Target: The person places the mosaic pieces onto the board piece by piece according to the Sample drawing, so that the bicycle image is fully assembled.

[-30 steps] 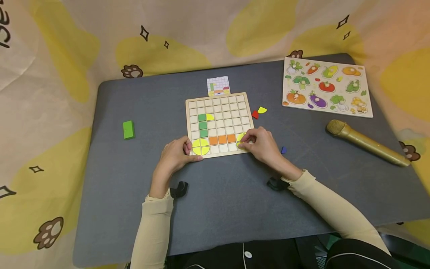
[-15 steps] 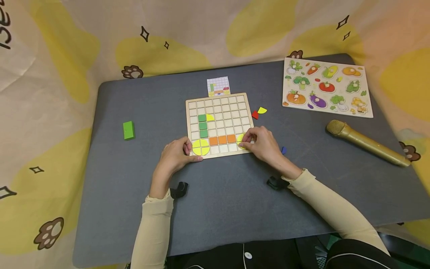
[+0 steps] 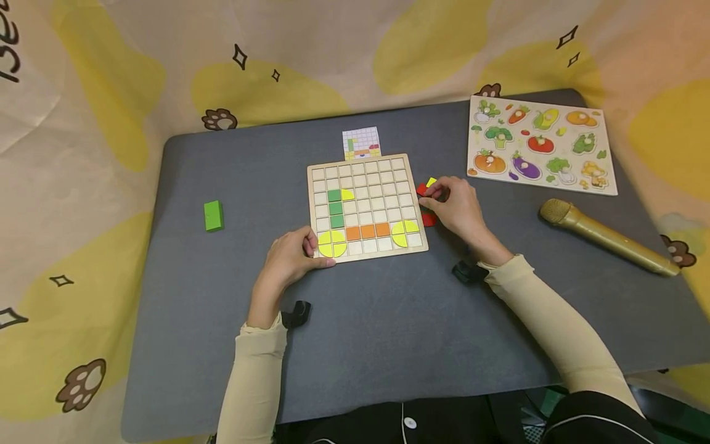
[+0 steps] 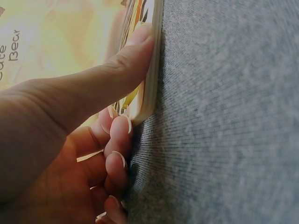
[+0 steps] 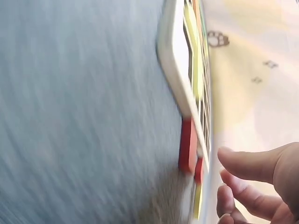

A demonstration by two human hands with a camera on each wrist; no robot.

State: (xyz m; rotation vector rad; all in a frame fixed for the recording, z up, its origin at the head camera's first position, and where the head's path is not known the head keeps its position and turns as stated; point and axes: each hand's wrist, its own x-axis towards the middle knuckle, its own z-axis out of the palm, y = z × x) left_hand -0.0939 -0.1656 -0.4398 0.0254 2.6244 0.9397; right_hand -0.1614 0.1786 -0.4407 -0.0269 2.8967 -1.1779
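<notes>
A wooden grid board lies on the grey table, with green and orange squares and yellow quarter-circle pieces in some cells. My left hand holds its near left corner, the thumb along the front edge and the other fingers curled against the side. Right of the board, my right hand hovers beside the loose pieces; in the right wrist view its thumb and fingers are apart with nothing between them. By it are a red piece, another red piece and a yellow piece, partly hidden.
A pattern card touches the board's far edge. At the left stands a green block. A vegetable puzzle board and a gold microphone lie at the right. A printed cloth hangs behind the table.
My right hand has left the board's near right corner and moved up and right towards the loose pieces. A yellow quarter-circle now shows uncovered there. The left hand stays put.
</notes>
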